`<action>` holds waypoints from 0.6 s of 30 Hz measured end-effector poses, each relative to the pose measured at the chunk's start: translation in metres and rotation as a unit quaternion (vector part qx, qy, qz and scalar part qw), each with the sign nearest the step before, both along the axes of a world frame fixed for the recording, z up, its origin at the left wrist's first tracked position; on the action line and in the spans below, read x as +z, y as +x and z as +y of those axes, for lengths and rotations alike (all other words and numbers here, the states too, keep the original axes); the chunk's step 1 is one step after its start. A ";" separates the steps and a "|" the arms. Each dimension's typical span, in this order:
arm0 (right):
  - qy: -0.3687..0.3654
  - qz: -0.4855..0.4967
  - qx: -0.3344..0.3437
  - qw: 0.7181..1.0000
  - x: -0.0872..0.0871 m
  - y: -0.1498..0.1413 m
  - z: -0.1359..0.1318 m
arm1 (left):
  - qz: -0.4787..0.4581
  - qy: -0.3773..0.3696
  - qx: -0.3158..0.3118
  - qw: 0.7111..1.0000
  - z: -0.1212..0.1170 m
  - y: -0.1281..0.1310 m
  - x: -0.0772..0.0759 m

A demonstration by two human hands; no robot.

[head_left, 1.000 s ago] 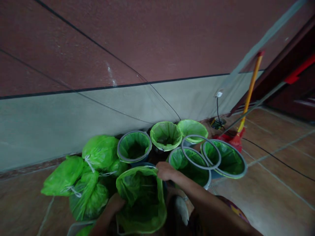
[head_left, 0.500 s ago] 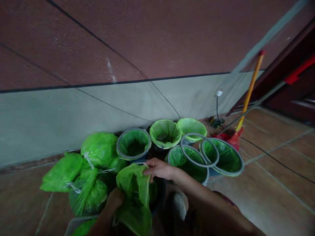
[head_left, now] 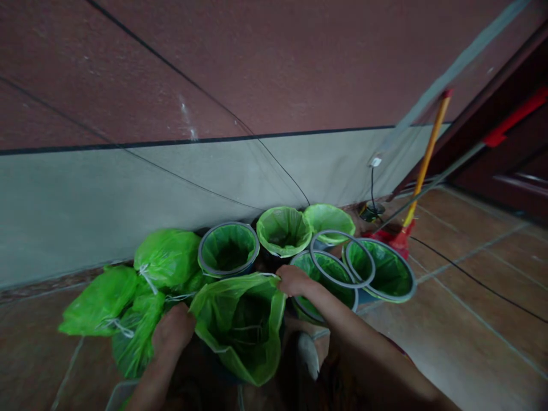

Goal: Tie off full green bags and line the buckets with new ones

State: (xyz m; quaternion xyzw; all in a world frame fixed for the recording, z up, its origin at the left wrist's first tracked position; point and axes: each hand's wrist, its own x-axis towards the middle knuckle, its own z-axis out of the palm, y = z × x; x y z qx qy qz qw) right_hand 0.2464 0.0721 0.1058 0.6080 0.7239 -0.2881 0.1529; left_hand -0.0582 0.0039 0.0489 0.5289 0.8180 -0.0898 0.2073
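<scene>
A green bin bag is stretched wide between my two hands, its mouth facing up over a dark bin mostly hidden beneath it. My left hand grips the bag's left edge with curled fingers. At the far right edge my right hand pinches the rim, where a white drawstring shows. Just behind the bag stands a lined bin with a grey ring round its top. Another lined bin is beside it, with a folded-over bag and no ring on it.
Tied full green bags are piled at left. To the right are more lined bins, a loose grey ring across two of them, and a red dustpan with a yellow handle. A cable crosses the tiles.
The bag was bunched and narrow; now its mouth is spread open over the bin. My left hand moved left and up, my right hand slightly right, pulling the edges apart.
</scene>
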 end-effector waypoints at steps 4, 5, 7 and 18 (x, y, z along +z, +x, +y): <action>-0.023 -0.073 -0.014 0.997 -0.003 0.011 0.008 | 0.029 0.002 0.029 0.999 -0.001 -0.006 0.029; -0.034 -0.078 -0.010 0.996 -0.005 0.013 0.009 | 0.032 0.010 0.036 0.999 -0.002 -0.009 0.035; -0.056 -0.085 -0.001 0.995 -0.009 0.013 0.010 | 0.034 0.022 0.050 0.998 -0.003 -0.013 0.043; 0.060 0.112 0.023 0.992 -0.041 -0.033 -0.004 | -0.018 -0.050 0.006 0.999 -0.016 0.003 -0.007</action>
